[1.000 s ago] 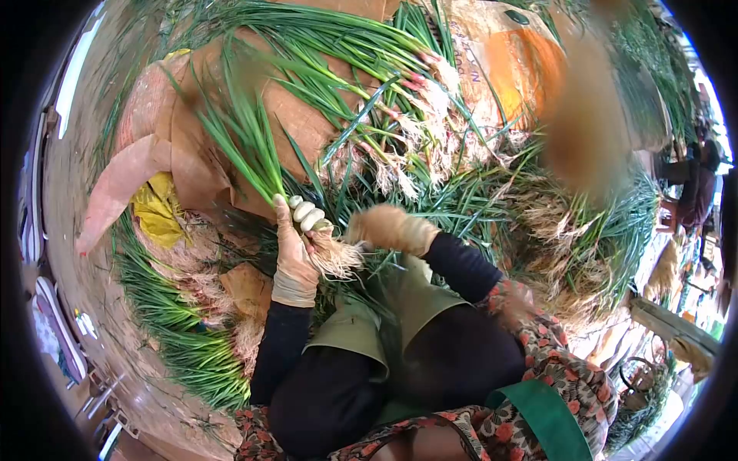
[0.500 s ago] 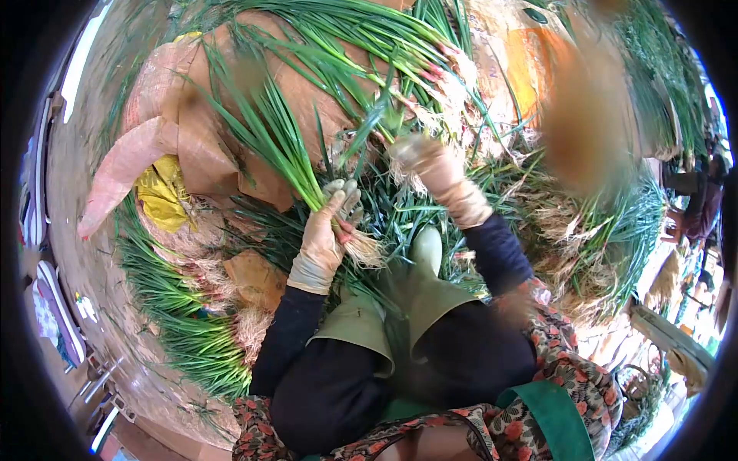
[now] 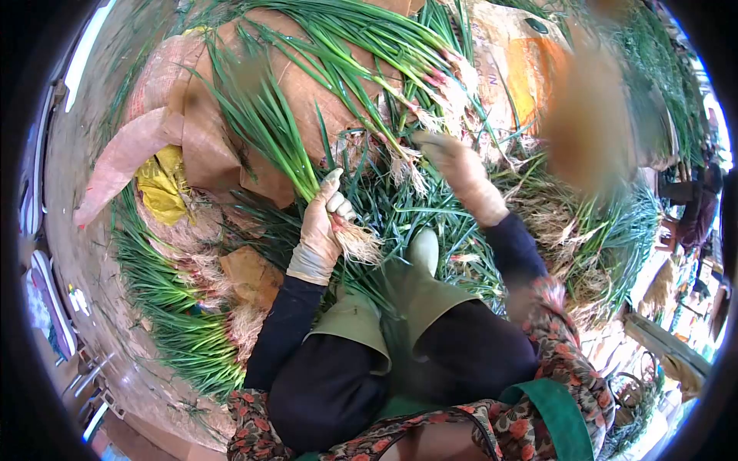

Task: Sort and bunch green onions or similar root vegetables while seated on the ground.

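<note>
the gloved left hand (image 3: 323, 221) has its fingers wrapped tightly around a bunch of spring onions (image 3: 286, 146), green leaves slanting up over the brown sacking (image 3: 211, 154) and pale roots (image 3: 357, 242) hanging out beside the knuckles. the gloved right hand (image 3: 459, 170) reaches just beside the loose spring onions (image 3: 369, 38) lying on that sacking, its fingers blurred, so whether they grip anything cannot be told. loose green leaves (image 3: 396, 213) spread between the hands, around a pale boot (image 3: 423, 253).
</note>
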Motion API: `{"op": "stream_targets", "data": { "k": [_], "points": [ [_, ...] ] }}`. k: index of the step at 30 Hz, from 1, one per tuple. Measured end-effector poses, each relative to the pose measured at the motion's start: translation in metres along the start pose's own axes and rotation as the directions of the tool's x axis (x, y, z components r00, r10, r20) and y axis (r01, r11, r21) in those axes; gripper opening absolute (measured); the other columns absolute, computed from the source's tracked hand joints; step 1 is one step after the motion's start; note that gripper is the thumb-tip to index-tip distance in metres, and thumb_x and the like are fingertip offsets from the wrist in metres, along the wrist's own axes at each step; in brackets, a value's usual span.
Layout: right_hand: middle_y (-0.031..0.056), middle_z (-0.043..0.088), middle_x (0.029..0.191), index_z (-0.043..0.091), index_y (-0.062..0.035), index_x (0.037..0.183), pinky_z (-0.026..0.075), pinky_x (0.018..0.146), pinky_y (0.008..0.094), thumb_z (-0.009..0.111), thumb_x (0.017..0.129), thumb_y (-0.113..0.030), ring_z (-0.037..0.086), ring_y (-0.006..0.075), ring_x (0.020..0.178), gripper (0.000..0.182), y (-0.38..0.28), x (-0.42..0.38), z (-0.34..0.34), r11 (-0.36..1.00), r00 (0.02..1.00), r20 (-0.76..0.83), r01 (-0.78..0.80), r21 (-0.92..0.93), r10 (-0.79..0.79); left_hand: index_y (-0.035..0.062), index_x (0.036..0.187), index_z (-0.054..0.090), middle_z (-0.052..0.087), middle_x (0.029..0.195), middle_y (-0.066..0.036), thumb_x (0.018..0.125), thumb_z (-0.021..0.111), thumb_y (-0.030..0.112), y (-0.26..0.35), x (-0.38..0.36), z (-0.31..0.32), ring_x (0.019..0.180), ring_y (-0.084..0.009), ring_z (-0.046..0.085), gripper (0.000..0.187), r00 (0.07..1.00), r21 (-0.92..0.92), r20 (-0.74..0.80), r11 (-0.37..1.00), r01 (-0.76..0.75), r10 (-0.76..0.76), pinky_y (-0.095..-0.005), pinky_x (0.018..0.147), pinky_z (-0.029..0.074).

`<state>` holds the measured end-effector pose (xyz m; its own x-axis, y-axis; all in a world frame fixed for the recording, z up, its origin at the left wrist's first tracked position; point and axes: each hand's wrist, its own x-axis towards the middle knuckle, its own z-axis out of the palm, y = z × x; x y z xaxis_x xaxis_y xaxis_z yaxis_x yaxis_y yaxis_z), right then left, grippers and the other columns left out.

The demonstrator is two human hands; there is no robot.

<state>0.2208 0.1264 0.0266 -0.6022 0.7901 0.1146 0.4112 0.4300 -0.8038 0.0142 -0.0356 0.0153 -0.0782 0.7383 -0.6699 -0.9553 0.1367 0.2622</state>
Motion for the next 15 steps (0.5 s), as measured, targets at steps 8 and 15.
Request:
{"op": "stream_targets", "data": {
  "k": [8,15],
  "points": [
    [0.0170,0.057,0.063,0.054,-0.0024,0.079,0.047,0.058,0.0429,0.055,0.083,-0.028,0.059,0.0362,0.064,0.026,-0.003,0.090,0.091,0.930,0.964,0.230,0.205,-0.307,-0.136,0.0055,0.103,0.057,0.058,0.070,-0.002,0.085,0.061,0.017,-0.010,-0.001,0.003,0.056,-0.0074,0.052,0.021,0.975,0.399,-0.101,0.906,-0.144,0.199,-0.0215,0.051,0.045],
    [0.0157,0.061,0.071,0.058,-0.0009,0.093,0.047,0.053,0.0359,0.058,0.083,-0.021,0.059,0.0287,0.058,0.023,-0.043,0.022,0.110,0.935,0.913,0.376,-0.261,0.241,0.158,0.0021,0.089,0.055,0.056,0.060,-0.005,0.085,0.062,0.016,-0.012,-0.005,0.005,0.042,-0.0094,0.048,0.016,0.964,0.525,0.028,0.817,-0.239,0.264,-0.0194,0.033,0.035]
  ]
}}
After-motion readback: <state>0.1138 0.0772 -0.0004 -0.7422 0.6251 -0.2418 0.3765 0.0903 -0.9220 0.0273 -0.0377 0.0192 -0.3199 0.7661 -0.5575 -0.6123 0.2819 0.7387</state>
